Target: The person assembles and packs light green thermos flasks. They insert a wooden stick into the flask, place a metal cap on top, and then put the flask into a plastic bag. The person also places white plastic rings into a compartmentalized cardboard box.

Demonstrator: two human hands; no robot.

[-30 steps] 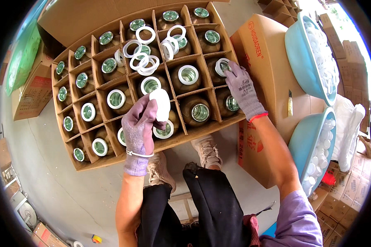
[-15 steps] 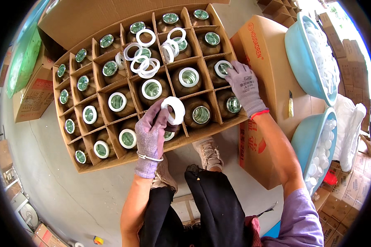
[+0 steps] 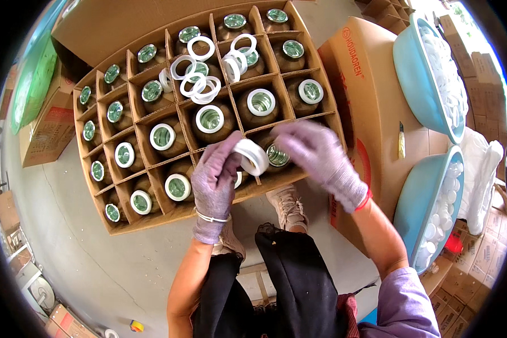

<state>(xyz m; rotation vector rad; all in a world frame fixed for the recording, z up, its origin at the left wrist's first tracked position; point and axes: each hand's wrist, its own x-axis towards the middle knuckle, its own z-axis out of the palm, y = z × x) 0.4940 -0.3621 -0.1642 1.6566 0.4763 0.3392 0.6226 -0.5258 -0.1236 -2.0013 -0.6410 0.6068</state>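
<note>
My left hand (image 3: pixel 215 177), in a grey-purple glove, pinches a small stack of white plastic rings (image 3: pixel 253 160) above the front of the carton. Beside it on the right, my gloved right hand (image 3: pixel 320 153) is smeared by motion, its fingers pointing toward the rings. Beneath both lies a cardboard carton (image 3: pixel 152 223) with dividers, a green glass jar in each cell. White rings sit round several jar mouths, including the jar (image 3: pixel 311 91) beyond my right hand. Other mouths, like that of the jar (image 3: pixel 278 155) between my hands, show bare glass.
Loose white rings (image 3: pixel 192 85) lie over the dividers and jars at the carton's middle back. To the right, a closed carton (image 3: pixel 372 101) bears a yellow-handled cutter (image 3: pixel 401 141). Blue basins hold white rings (image 3: pixel 442 79) and white caps (image 3: pixel 440 208).
My right hand has left the ringed jar in the right column and moved left and nearer, toward my left hand. The left hand has shifted slightly right with its rings.
</note>
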